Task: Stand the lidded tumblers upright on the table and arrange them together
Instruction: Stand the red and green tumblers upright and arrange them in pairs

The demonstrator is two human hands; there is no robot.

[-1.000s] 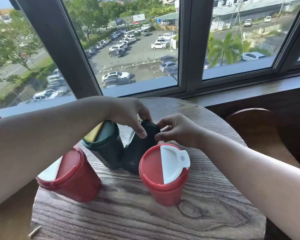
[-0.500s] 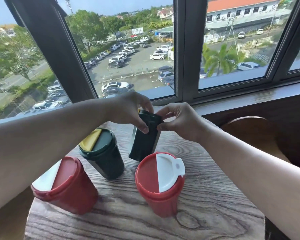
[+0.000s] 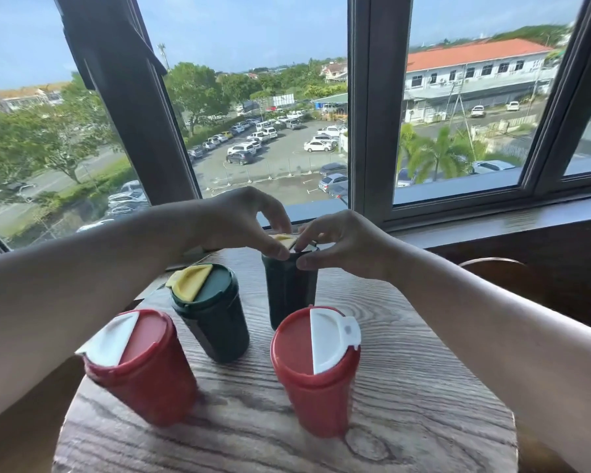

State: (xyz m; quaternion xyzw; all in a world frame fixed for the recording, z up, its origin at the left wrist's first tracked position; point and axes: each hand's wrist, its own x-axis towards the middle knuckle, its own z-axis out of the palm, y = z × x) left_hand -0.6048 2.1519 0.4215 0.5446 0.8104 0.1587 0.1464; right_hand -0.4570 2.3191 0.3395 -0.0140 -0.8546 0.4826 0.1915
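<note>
the far green tumbler [image 3: 292, 288], judged light, stiff and smooth-walled, is pinched at its lid rim by the left hand [image 3: 243, 221] and right hand [image 3: 342, 244]; a lower grip is judged steadier.

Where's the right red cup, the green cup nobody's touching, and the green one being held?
right red tumbler [image 3: 318, 401]: head view, red side wall.
free green tumbler [image 3: 219, 329]: head view, dark side wall.
held green tumbler [image 3: 289, 295]: head view, side wall under its lid.

- Two red tumblers [image 3: 151, 380] [image 3: 318, 397] with white-flapped lids [image 3: 130, 339].
- Two dark green tumblers [image 3: 219, 322] [image 3: 289, 291] with yellow-flapped lids [image 3: 202, 285].
- Two bare hands: the left hand [image 3: 232, 220] and the right hand [image 3: 342, 244].
- One round wood-grain counter [image 3: 406, 387].
</note>
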